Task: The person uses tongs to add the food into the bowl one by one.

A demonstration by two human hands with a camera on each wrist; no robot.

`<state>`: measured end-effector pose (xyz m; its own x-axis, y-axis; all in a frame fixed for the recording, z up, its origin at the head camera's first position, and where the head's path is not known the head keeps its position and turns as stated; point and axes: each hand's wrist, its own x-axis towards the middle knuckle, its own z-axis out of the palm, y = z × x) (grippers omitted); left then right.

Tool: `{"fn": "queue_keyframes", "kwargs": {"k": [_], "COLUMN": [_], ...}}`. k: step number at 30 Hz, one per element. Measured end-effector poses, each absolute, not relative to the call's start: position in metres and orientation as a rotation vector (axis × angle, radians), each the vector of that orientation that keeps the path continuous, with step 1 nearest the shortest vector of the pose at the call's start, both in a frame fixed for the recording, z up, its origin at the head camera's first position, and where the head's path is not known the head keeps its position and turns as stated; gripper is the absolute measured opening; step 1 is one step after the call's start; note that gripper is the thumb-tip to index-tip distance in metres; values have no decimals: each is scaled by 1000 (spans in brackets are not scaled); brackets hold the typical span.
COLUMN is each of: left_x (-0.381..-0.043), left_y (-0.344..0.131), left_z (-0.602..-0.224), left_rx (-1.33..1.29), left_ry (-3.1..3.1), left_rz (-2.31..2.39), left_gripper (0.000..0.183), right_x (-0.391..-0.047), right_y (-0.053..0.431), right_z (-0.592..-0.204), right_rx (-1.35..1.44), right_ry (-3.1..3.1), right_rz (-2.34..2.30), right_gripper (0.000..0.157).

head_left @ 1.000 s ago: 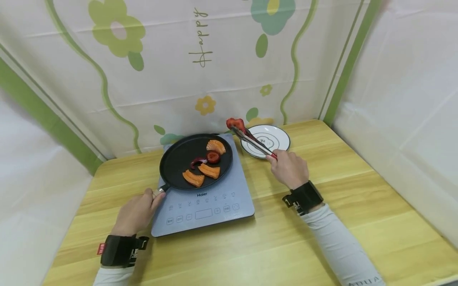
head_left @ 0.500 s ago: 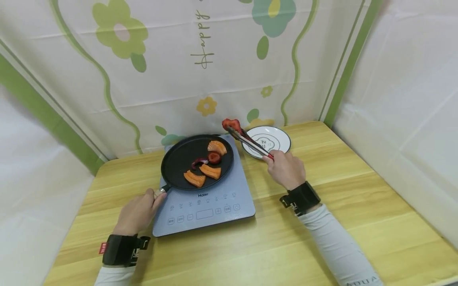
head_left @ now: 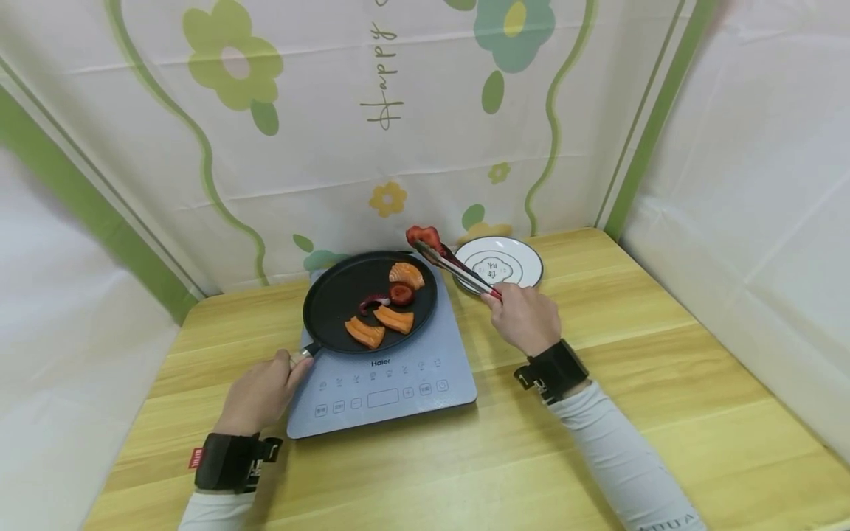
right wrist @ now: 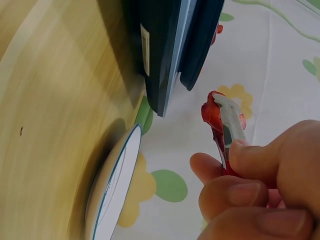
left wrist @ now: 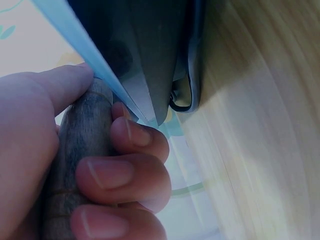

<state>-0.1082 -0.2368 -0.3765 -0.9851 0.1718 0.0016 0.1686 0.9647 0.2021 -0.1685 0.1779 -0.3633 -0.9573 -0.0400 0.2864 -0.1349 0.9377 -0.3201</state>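
My left hand grips the wooden handle of a round black frying pan; in the left wrist view the fingers curl round it. The pan sits on a grey induction cooktop. In it lie several orange salmon-like pieces, a dark red round slice and a small purple-red curled piece. My right hand holds metal tongs with red grips. The tongs pinch a red, wavy-edged food piece, raised near the pan's back right rim. Its exact kind is unclear.
A white plate with a dark rim stands right of the cooktop, partly behind the tongs and right hand. The wooden table is enclosed at the back and sides by white cloth, flower-patterned at the back.
The right hand has shifted a little left, carrying the tongs and the red piece from over the plate's side toward the pan. The left hand keeps its hold on the pan handle.
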Motion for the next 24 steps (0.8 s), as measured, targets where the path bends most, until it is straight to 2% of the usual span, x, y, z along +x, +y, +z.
{"fn": "queue_keyframes", "kwargs": {"k": [24], "left_x": [-107], "left_y": [-237], "left_z": [-376], "left_rx": [275], "left_ry": [3099], "left_rz": [331], "left_gripper": [50], "right_x": [-168], "right_y": [163], "right_z": [-365], "right_rx": [175], "right_ry": [-2790], "right_rz": [489], "right_gripper": [30]}}
